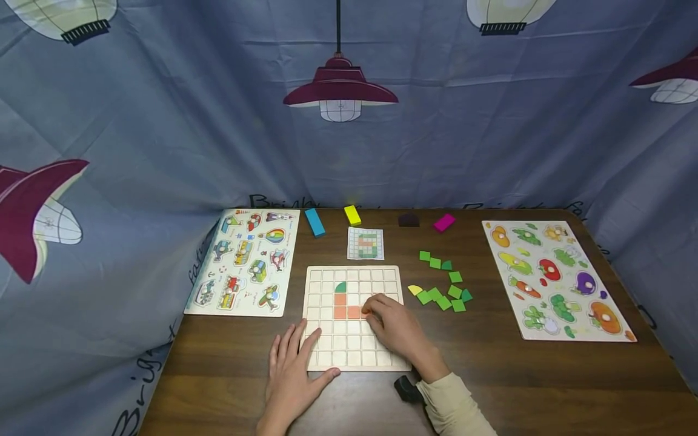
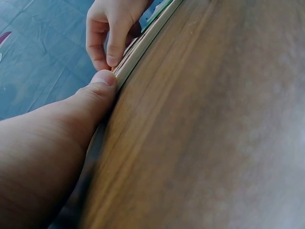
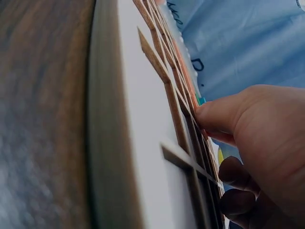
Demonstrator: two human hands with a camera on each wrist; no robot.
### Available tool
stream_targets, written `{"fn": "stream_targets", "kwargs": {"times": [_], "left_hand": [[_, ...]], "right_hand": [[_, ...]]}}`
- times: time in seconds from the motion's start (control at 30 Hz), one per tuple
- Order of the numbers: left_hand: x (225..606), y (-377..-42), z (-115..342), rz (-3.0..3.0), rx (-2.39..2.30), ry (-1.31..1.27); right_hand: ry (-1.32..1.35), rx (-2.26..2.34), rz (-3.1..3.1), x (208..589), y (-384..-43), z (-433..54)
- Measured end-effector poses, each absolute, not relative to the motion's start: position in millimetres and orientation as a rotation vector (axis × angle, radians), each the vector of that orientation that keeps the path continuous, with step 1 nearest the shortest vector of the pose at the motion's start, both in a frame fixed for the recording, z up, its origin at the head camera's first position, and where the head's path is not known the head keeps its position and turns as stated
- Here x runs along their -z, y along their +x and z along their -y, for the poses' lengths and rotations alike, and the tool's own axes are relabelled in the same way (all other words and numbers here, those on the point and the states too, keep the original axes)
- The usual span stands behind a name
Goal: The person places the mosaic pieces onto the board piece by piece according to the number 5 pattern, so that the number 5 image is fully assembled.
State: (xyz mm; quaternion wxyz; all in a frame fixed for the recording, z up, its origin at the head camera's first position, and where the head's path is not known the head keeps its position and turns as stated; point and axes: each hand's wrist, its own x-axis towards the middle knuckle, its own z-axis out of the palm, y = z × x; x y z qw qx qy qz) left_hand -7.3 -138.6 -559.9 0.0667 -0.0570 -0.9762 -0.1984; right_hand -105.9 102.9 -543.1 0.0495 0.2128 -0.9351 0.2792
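A pale wooden grid board (image 1: 349, 360) lies in front of me, with low ridges between its square cells. Orange square tiles (image 1: 340, 312) sit in several of its cells, below a green quarter-round tile (image 1: 340, 287). My right hand (image 1: 397, 327) reaches over the board's right half. Its thumb and fingertips pinch an orange tile at the right end of the orange row; the fingers mostly cover this tile. Spread out at the board's lower left corner, my left hand (image 1: 294, 369) rests with fingers along the left edge and the thumb (image 2: 102, 81) at the near edge.
Loose green square tiles (image 1: 455, 277) and a yellow quarter-round tile (image 1: 415, 290) lie right of the board. Behind it are a pattern card (image 1: 365, 244) and blue (image 1: 315, 223), yellow (image 1: 352, 215), black (image 1: 409, 220) and magenta blocks (image 1: 444, 223). Picture boards flank it, left (image 1: 248, 306) and right (image 1: 523, 312).
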Motion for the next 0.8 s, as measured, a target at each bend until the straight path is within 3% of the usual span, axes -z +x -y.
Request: {"fn": "stream_targets", "kwargs": {"times": [0.8], "left_hand": [[558,-7,140,2.923,0.635,-0.168]], "right_hand": [[0.504,-0.950,2.780,547,-102,-134]]}}
